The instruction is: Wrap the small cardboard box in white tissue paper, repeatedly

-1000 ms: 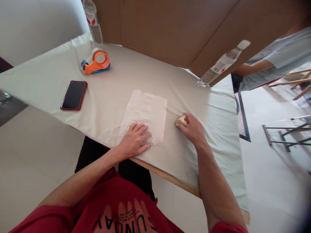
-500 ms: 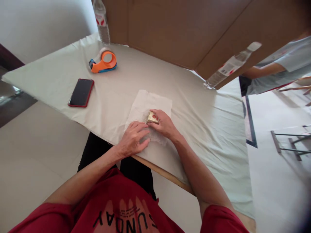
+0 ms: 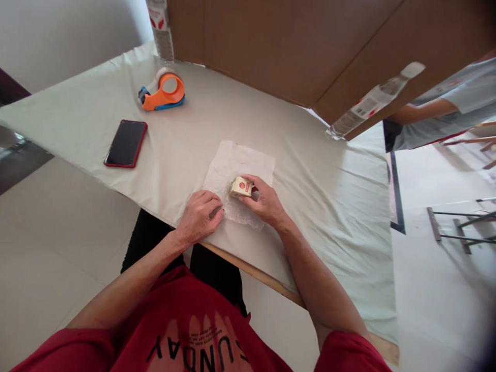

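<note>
A small cream-coloured box (image 3: 241,186) with red print is held between the thumb and fingers of my right hand (image 3: 266,203). It sits over a white, translucent sheet of bubble wrap (image 3: 240,160) spread flat on the table. My left hand (image 3: 199,217) is at the near left edge of that sheet, its fingers curled and the thumb close to the fingertips, pinching the edge. The part of the sheet under the box and my right hand is hidden.
To the left lie a dark phone (image 3: 126,143) in a red case and an orange tape dispenser (image 3: 165,94). Plastic bottles (image 3: 163,39) stand against a brown cardboard panel (image 3: 263,46) at the back. Another person's arm (image 3: 426,109) shows at right.
My left hand has drawn left, away from the box to the sheet's edge, its fingers more curled. The box has turned slightly in my right hand, showing more of its printed face.
</note>
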### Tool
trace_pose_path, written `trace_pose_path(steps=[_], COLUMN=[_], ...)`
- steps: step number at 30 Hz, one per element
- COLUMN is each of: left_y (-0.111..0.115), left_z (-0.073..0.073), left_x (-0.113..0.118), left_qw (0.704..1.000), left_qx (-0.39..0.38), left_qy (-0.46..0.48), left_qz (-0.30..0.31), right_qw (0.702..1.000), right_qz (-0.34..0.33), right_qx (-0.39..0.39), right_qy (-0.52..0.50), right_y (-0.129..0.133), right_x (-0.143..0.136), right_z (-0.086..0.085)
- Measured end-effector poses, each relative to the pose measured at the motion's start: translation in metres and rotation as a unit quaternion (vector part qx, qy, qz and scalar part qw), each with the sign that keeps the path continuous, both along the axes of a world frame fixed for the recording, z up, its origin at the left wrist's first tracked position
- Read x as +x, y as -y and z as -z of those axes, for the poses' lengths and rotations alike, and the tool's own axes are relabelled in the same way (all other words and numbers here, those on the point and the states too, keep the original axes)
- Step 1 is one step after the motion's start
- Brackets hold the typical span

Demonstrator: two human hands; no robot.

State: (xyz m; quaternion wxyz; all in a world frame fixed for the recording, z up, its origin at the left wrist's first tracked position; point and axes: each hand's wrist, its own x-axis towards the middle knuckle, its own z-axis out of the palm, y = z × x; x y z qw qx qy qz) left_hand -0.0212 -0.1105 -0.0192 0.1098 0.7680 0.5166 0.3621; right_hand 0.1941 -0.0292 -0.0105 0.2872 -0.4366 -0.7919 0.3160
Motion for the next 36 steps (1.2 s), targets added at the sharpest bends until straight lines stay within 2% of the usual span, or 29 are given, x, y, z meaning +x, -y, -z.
trace_pose_path(steps=[7, 12, 17, 24, 31, 36], left_y=[0.001, 0.002, 0.002, 0.005, 0.013, 0.01], left_z=[0.001, 0.001, 0.001, -0.002, -0.009, -0.01], left_x=[-0.001, -0.001, -0.001, -0.002, -0.008, -0.004], left_qw=[1.0, 1.0, 1.0, 1.0, 0.994, 0.99], left_qx=[0.017, 0.018, 0.012, -0.001, -0.027, -0.026], left_qy=[0.001, 0.0, -0.002, -0.006, -0.104, -0.138], left_qz=[0.002, 0.004, 0.003, -0.001, 0.035, 0.028], right_qw=[1.0, 0.997, 0.99, 0.998, 0.995, 0.993], right_qz=[-0.015, -0.018, -0.016, 0.015, 0.022, 0.009], right_qx=[-0.016, -0.068, -0.099, -0.047, -0.08, -0.095], right_qy=[0.011, -0.037, -0.094, -0.027, -0.053, -0.067], right_y=[-0.001, 0.0, -0.003, 0.002, 0.002, 0.0], right_x=[0.001, 0.001, 0.003, -0.003, -0.002, 0.001], right_z=[0.0, -0.005, 0.001, 0.003, 0.002, 0.002])
